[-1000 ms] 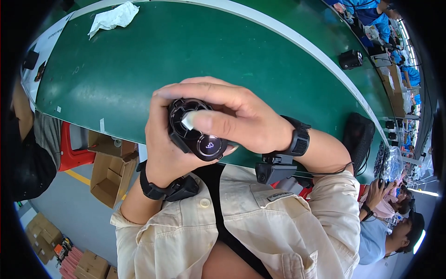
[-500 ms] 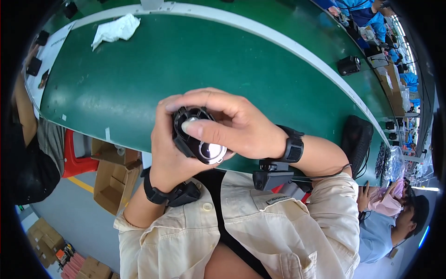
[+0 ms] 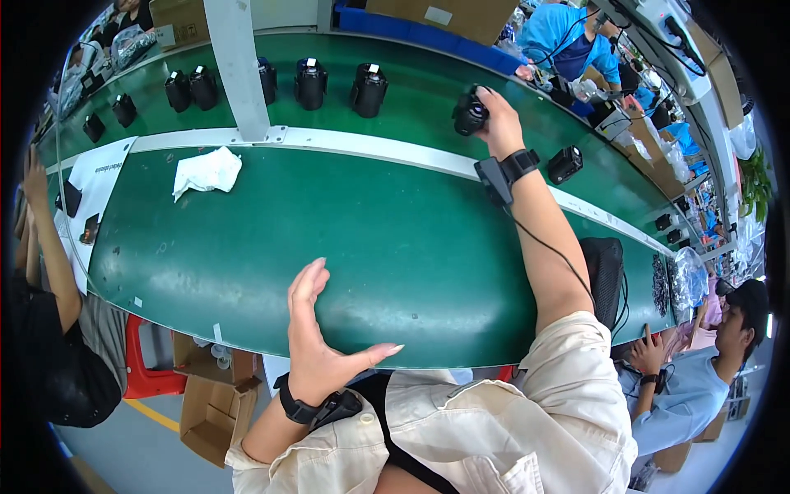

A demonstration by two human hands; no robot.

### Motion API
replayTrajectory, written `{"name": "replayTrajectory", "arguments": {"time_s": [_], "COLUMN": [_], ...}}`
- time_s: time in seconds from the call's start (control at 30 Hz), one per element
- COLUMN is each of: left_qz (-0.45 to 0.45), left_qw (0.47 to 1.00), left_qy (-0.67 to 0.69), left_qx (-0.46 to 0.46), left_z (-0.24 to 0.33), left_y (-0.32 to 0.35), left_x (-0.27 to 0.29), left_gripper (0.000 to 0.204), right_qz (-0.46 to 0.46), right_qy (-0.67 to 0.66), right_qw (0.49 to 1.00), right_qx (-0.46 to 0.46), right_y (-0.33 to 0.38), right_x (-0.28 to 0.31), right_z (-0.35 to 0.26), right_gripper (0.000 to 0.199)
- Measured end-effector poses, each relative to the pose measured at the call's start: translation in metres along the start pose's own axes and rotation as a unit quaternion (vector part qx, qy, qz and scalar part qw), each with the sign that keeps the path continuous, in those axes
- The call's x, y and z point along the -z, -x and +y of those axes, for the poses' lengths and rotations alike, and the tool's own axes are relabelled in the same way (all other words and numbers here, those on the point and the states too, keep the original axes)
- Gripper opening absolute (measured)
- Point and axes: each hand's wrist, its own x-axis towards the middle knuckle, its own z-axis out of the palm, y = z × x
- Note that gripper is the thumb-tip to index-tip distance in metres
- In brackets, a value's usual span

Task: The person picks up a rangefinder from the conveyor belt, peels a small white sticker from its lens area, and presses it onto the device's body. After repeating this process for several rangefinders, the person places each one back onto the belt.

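Observation:
Reaching out past the white rail, my right hand (image 3: 500,125) grips a black rounded device (image 3: 470,114) by its side, above the far green strip. The device's exact kind does not show. My left hand (image 3: 317,346) hovers over the near edge of the green table (image 3: 387,247), empty, with the thumb spread away from the fingers. Similar black devices with small white tops, such as the dark cylinder-like one (image 3: 369,90), stand upright on the far strip left of my right hand. Another black device (image 3: 565,165) sits to the right of my right wrist.
A white rail (image 3: 370,148) crosses the table, with a white post (image 3: 239,74) rising from it. A crumpled white cloth (image 3: 207,173) lies at the left. A black pouch (image 3: 605,276) with cables is beside my right arm. People sit at both sides; cardboard boxes (image 3: 216,416) stand below left.
Both hands were together around the black device near my body. My left hand has let go and opened; my right hand has carried the device forward and right, beyond the rail. The view has shifted upward.

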Motion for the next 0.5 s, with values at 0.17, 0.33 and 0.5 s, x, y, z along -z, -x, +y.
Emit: {"name": "replayTrajectory", "arguments": {"time_s": [0.17, 0.33, 0.5], "left_qz": [0.004, -0.002, 0.001], "left_qw": [1.000, 1.000, 0.999], "left_qy": [-0.001, -0.020, -0.031], "left_qx": [0.017, 0.018, 0.022], "left_z": [0.000, 0.003, 0.005], "left_y": [0.000, -0.002, -0.001], "left_x": [0.001, 0.003, 0.002], "left_gripper": [0.115, 0.113, 0.108], "right_qz": [0.091, 0.102, -0.002], "right_qy": [0.234, 0.484, 0.409], "right_qw": [0.967, 0.784, 0.874], "right_qx": [0.042, 0.374, 0.263], "right_y": [-0.055, -0.039, -0.039], "right_x": [0.036, -0.033, -0.122], "right_z": [0.033, -0.003, 0.018], "right_gripper": [0.038, 0.051, 0.071]}}
